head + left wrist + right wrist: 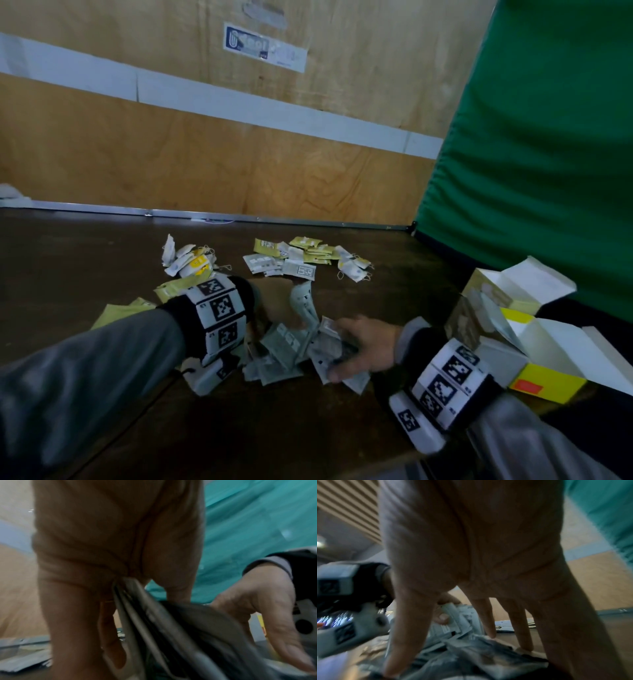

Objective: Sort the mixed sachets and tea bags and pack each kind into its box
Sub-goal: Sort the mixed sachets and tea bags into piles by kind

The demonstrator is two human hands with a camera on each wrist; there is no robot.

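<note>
Hands: left (274, 301) gripping grey sachets (301, 308), right (363, 346) spread on them.

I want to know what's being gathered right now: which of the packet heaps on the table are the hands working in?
The heap of pale grey-white sachets nearest the person, between both hands; the yellow-tagged tea bags and the mixed heap lie farther back, untouched.
</note>
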